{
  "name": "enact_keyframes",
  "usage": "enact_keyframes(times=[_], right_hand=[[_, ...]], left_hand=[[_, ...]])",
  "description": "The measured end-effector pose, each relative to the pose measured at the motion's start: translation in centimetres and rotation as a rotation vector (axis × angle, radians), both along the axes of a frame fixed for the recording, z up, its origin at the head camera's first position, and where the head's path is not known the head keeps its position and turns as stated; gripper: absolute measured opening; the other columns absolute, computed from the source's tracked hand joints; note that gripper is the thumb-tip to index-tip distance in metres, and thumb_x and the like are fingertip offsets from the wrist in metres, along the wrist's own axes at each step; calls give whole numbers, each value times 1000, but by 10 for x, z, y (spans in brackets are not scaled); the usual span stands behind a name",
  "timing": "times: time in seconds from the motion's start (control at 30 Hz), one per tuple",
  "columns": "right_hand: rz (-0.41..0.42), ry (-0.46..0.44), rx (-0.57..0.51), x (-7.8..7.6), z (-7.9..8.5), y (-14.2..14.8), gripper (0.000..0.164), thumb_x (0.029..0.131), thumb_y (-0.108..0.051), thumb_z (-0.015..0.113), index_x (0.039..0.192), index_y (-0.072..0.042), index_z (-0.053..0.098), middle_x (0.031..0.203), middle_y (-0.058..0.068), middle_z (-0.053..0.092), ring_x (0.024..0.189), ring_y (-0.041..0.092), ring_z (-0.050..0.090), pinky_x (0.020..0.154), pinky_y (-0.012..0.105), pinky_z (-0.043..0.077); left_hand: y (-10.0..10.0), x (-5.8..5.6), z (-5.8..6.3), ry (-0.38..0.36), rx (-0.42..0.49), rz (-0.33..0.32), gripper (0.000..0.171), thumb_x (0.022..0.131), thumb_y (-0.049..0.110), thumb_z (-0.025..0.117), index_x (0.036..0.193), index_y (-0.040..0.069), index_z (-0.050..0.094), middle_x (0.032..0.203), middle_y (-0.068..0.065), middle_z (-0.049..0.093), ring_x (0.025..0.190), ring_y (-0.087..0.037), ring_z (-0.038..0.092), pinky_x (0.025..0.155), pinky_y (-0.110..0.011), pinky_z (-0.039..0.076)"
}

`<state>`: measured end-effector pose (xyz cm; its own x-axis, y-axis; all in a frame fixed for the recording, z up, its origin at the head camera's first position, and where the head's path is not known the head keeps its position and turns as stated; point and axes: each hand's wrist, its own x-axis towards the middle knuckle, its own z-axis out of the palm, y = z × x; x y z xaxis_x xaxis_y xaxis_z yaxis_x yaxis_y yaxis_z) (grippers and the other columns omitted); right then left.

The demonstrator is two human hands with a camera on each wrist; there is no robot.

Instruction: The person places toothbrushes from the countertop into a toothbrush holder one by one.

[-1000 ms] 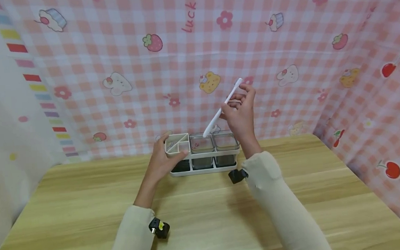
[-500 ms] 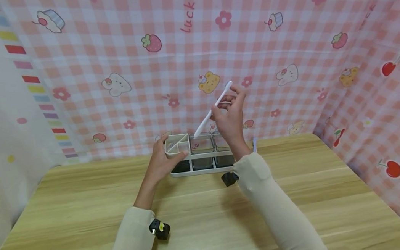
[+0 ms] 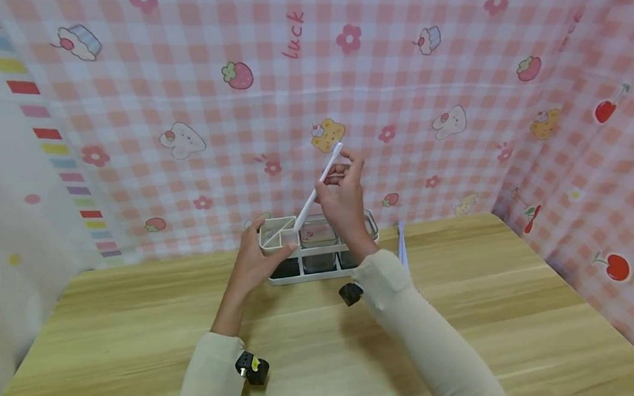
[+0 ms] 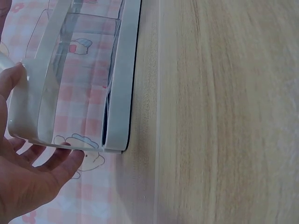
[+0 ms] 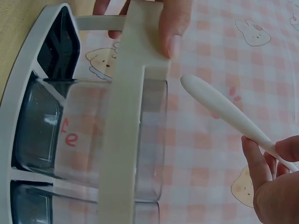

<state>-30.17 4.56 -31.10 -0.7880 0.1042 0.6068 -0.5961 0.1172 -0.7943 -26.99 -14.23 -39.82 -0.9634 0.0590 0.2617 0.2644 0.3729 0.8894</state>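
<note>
A white toothbrush (image 3: 309, 203) slants in my right hand (image 3: 345, 207), pinched between thumb and fingers. Its head points up; the rounded handle end overlaps the divided section of a white toothbrush holder (image 3: 320, 251) in the head view. In the right wrist view that handle end (image 5: 201, 88) shows apart from the holder, close to my left thumb. My left hand (image 3: 251, 261) grips the holder's left end, thumb on the front of the divided top and fingers around the side (image 4: 28, 182). Clear cups (image 3: 317, 233) sit in the holder's other places, the right one partly hidden by my right hand.
A thin pale-purple item (image 3: 402, 247) stands at the table's back, right of the holder. The wooden table (image 3: 140, 336) ends at a pink checked cloth wall (image 3: 207, 95), close behind the holder. Black wrist cameras (image 3: 253, 368) hang by both sleeves.
My right hand has moved left and slightly down with the toothbrush, from over the cups to the divided section. The purple item has come into sight. My left hand stays on the holder.
</note>
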Motion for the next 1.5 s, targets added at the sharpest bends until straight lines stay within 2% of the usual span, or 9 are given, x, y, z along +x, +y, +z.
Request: enact_keyframes(times=[0.17, 0.37, 0.53, 0.9, 1.17, 1.5], right_hand=[[1, 2, 27, 1, -5, -4, 64, 92, 12, 60, 145, -6, 29, 110, 22, 55, 95, 29, 61, 69, 40, 59], [9, -19, 26, 1, -11, -9, 64, 89, 16, 59, 143, -3, 31, 112, 29, 55, 94, 32, 62, 71, 37, 58], [13, -2, 40, -1, -17, -14, 63, 87, 19, 58, 140, -2, 32, 111, 32, 55, 94, 34, 63, 76, 37, 57], [65, -40, 72, -1, -29, -23, 63, 90, 19, 57, 141, -6, 30, 114, 30, 53, 100, 44, 62, 75, 39, 58], [40, 5, 154, 1, -35, -28, 61, 89, 17, 59, 139, -5, 32, 107, 22, 58, 95, 34, 65, 79, 40, 56], [20, -13, 251, 7, -48, -30, 59, 91, 12, 62, 139, -6, 33, 108, 18, 61, 96, 28, 67, 79, 41, 56]], left_hand=[[0, 0, -1, 9, -5, -2, 91, 89, 30, 79, 158, 2, 27, 147, -25, 36, 121, -37, 46, 103, -53, 39], [1, 0, 0, 22, -11, -2, 92, 87, 30, 80, 157, 1, 28, 146, -24, 36, 119, -36, 47, 101, -50, 40], [1, 0, 1, 27, -6, 4, 92, 87, 28, 80, 157, 0, 28, 149, -24, 35, 120, -35, 46, 103, -49, 39], [0, 1, 1, 20, -23, 9, 92, 86, 29, 81, 157, 0, 29, 149, -25, 35, 121, -36, 45, 102, -49, 39], [-1, 0, 1, 14, -10, 3, 92, 87, 30, 80, 157, 1, 27, 145, -25, 37, 117, -35, 47, 99, -49, 42], [-1, -1, 1, 8, -22, -1, 91, 88, 30, 78, 157, 1, 26, 152, -23, 31, 125, -37, 44, 104, -52, 39]])
